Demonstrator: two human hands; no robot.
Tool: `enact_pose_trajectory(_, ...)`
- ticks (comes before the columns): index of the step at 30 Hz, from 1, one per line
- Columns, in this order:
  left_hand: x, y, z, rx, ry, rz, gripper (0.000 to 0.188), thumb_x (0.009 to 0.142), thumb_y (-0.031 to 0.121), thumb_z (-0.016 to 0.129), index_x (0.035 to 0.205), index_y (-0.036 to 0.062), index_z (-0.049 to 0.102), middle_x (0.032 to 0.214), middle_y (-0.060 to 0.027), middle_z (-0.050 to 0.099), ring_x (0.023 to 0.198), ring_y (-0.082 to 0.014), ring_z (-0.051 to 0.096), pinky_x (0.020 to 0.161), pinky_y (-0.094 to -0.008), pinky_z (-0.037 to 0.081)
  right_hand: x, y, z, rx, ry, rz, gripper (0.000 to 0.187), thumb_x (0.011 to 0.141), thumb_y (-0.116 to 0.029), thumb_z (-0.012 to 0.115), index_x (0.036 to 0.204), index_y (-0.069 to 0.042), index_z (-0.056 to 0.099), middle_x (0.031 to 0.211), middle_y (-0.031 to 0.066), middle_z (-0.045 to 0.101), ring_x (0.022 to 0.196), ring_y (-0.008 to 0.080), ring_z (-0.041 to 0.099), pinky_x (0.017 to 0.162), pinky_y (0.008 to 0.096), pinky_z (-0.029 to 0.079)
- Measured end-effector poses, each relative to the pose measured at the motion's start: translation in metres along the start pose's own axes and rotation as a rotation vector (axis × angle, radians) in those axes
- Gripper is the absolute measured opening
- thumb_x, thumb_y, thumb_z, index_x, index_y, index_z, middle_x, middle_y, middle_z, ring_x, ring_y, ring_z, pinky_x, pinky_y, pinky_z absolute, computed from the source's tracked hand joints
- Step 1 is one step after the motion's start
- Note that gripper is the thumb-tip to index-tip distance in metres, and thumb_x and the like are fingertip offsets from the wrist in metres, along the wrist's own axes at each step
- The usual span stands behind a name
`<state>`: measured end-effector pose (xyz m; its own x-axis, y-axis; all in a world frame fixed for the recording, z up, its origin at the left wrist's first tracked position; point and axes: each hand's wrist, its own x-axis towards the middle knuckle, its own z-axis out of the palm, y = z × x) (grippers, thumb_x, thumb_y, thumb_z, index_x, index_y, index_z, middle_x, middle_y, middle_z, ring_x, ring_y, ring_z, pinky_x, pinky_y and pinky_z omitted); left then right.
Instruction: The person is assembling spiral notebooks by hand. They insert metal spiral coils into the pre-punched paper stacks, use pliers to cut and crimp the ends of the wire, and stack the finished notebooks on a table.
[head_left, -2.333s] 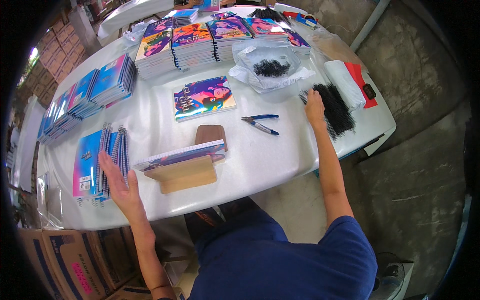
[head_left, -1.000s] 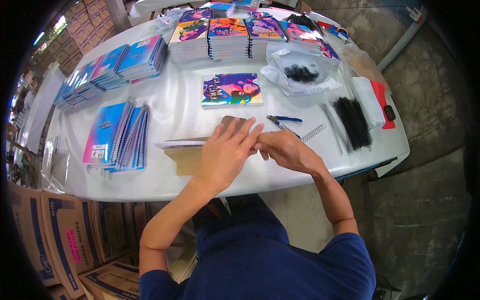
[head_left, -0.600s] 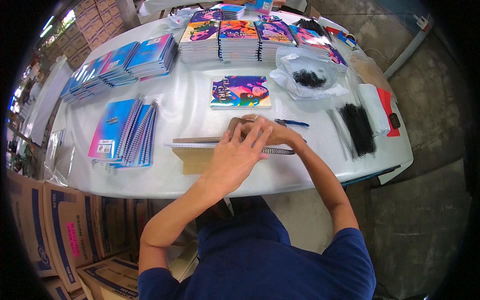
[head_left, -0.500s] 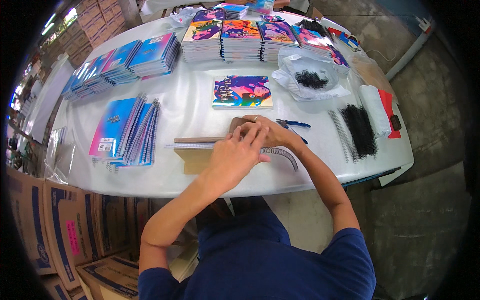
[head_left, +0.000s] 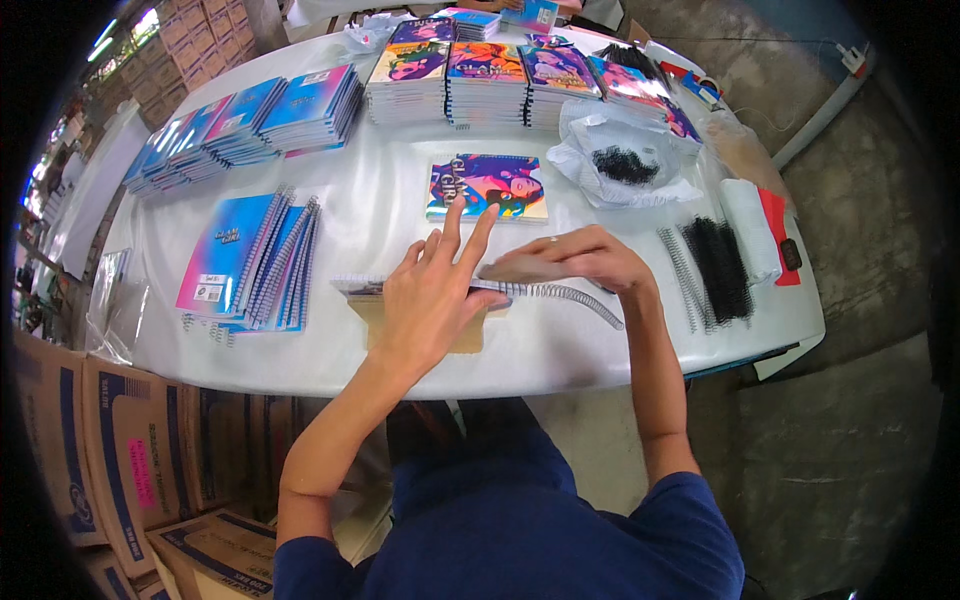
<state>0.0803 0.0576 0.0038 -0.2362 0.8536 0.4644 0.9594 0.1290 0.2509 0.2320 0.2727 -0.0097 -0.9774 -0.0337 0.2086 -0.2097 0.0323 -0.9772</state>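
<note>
A notebook [head_left: 355, 283] stands on edge, its spine up, by a light-brown stand [head_left: 462, 338]. A wire spiral coil [head_left: 575, 297] runs along the spine and sticks out, curving, past its right end. My left hand [head_left: 425, 305] lies over the notebook with index and middle fingers stretched apart and the thumb near the spine. To its right, my right hand [head_left: 605, 260] grips a flat brown block [head_left: 525, 269], blurred, just above the coil. Beyond the hands lies a notebook with a colourful illustrated cover [head_left: 490, 188]. My left hand hides part of the upright notebook.
Blue-pink spiral notebooks [head_left: 225, 250] lie at left. Notebook stacks [head_left: 310, 105] and illustrated-cover stacks [head_left: 487, 85] line the back. Black coils [head_left: 715, 270] lie at right, near a white wrapping with black coils [head_left: 625, 165]. Cardboard boxes [head_left: 130, 440] stand below left.
My right hand has moved right, away from my left hand, with the brown block. My left hand has shifted slightly left and its fingers have spread.
</note>
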Motion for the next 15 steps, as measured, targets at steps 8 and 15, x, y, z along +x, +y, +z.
enact_pose_trajectory(8,-0.003,-0.008,0.0,0.036,0.036,-0.04,0.098,0.065,0.041,0.08,0.149,0.0275,0.031,0.153,-0.007,0.032,0.102,-0.0346,0.062,0.086,-0.0392,0.053,0.013,-0.014,0.014,-0.215,0.065,0.128,0.039,0.088,-0.029,0.065,0.111,0.002,0.069,0.121,0.0165,0.065,0.113,0.0251,0.059,0.098,0.0356,0.043)
enact_pose_trajectory(15,-0.001,-0.012,-0.007,0.034,-0.006,-0.051,0.098,0.067,0.043,0.079,0.149,0.0228,0.03,0.149,-0.0124,0.037,0.117,-0.0292,0.056,0.1,-0.0462,0.045,0.013,0.008,0.009,0.094,0.058,0.092,0.034,0.089,-0.024,0.065,0.112,0.0,0.069,0.12,0.0172,0.065,0.114,0.0259,0.058,0.097,0.0351,0.044)
